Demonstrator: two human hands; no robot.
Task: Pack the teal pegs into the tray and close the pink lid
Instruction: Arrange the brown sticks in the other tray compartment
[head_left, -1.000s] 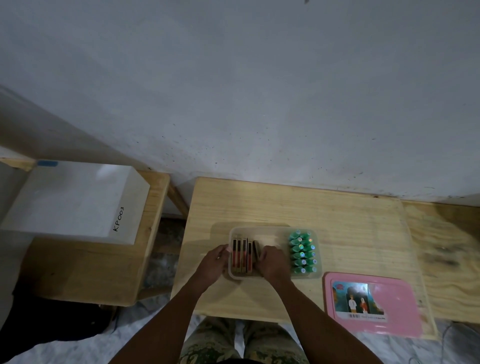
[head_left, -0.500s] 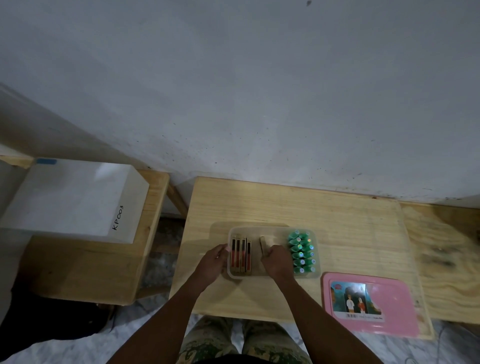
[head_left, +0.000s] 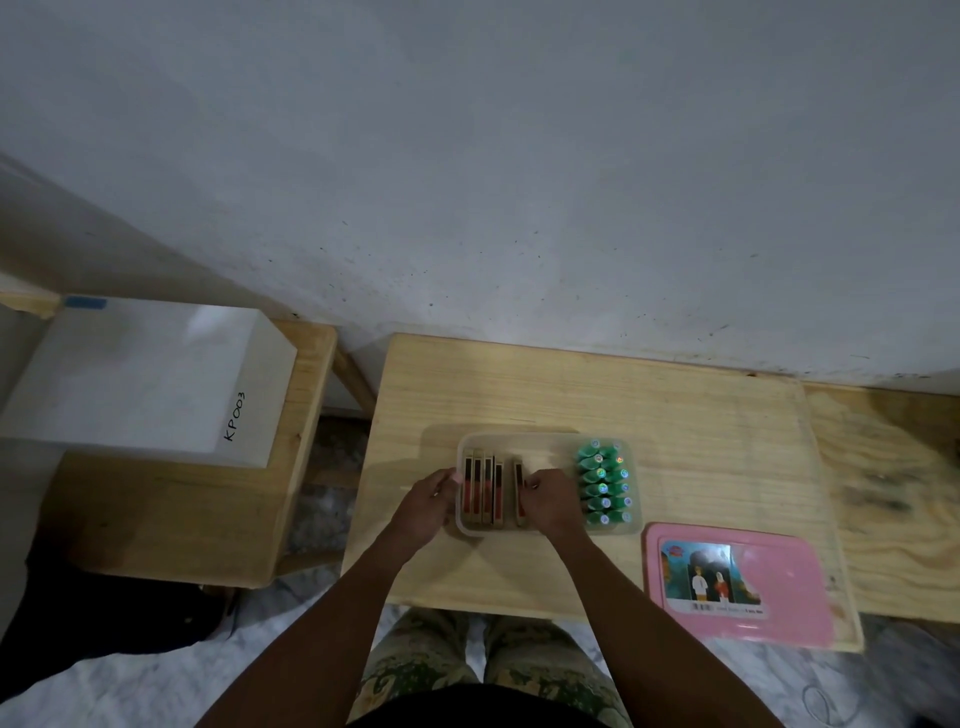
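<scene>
A clear plastic tray (head_left: 545, 440) sits on the wooden table (head_left: 597, 395). Several teal pegs (head_left: 605, 483) stand upright in two rows at its right end. Several flat tan-and-red boxes (head_left: 480, 488) stand on edge at its left end. My left hand (head_left: 428, 501) grips the tray's left wall. My right hand (head_left: 550, 499) is inside the tray, fingers closed on one more tan box (head_left: 519, 486) standing apart from the others. The pink lid (head_left: 743, 584), with a picture sticker, lies flat on the table to the right of the tray.
A white box (head_left: 145, 379) marked KP003 rests on a lower wooden bench (head_left: 171, 509) to the left. A plywood surface (head_left: 893, 488) adjoins the table on the right. A grey wall rises behind. My knees show below the table's near edge.
My right hand has pulled back toward me inside the tray, and the tan box it holds now stands on edge beside the other boxes. The left hand stayed on the tray wall.
</scene>
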